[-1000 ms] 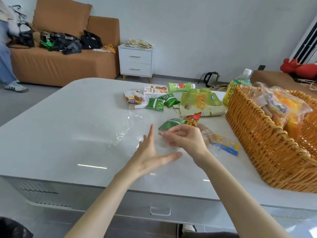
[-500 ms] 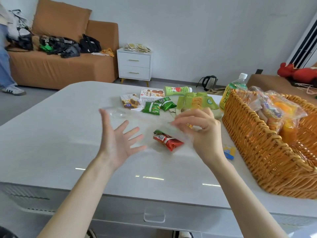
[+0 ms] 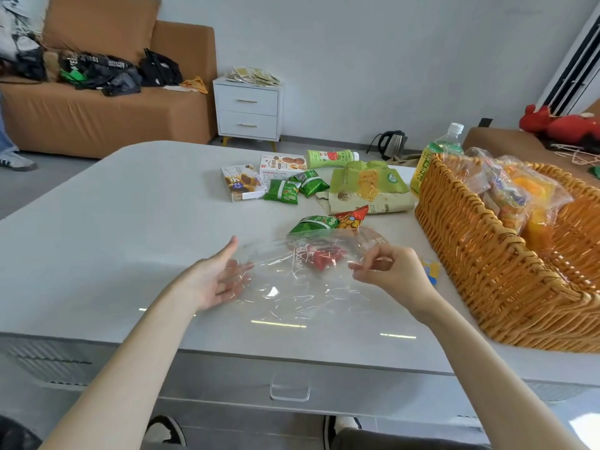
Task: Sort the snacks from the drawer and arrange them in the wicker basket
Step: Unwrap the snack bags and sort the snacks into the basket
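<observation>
— since half a second ago both hands have dropped toward the table (image 3: 97, 238) and drawn wider apart. the clear bag (image 3: 292, 287) now spreads between them.
— how do the hands stand?
— i see the left hand (image 3: 216, 282) palm up with its fingers relaxed, their tips behind the film. it touches the bag without gripping. the right hand (image 3: 393, 276) pinches the bag's right edge between thumb and forefinger.
— anything inside?
— a red packet (image 3: 324, 258), seen through the plastic near the centre of the frame. i cannot tell whether the bag's lower edge rests on the table.
— and the wicker basket (image 3: 480, 254)?
— at the right of the frame, on the table, with wrapped snacks (image 3: 506, 196) standing in it. a blue and yellow packet (image 3: 430, 271) lies just beside its near wall.
— what else is out?
— above centre lie a green packet (image 3: 313, 222), a red cone packet (image 3: 352, 217), a large green bag (image 3: 367, 186) and two boxes (image 3: 243, 183).
</observation>
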Action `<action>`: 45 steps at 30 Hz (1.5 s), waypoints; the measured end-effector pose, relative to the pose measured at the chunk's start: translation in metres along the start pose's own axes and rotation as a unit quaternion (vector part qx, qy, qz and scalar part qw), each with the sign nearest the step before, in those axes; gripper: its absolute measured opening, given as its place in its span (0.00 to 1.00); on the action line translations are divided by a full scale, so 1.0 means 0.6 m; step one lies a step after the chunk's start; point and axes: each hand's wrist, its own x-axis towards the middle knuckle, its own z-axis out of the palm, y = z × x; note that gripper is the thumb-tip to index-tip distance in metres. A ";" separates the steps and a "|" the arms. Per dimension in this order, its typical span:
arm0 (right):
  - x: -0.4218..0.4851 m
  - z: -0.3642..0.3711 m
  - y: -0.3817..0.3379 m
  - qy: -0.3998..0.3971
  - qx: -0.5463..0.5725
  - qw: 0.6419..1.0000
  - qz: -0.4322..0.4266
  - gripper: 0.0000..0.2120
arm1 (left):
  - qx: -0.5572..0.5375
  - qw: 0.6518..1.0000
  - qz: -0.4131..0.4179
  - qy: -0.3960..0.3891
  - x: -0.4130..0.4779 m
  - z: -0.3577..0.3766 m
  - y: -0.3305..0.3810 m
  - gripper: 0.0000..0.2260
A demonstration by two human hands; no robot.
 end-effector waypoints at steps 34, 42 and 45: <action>-0.027 0.070 -0.059 -0.107 0.084 0.991 0.013 0.07 | 0.292 0.776 0.450 0.332 0.019 0.049 -0.021 0.08; -0.017 0.046 -0.054 -0.099 0.106 0.984 0.099 0.08 | 0.036 0.940 0.271 0.204 0.020 0.050 0.005 0.14; -0.017 0.043 -0.051 -0.129 0.057 0.984 0.109 0.06 | 0.045 0.972 0.192 0.128 0.014 0.040 0.013 0.18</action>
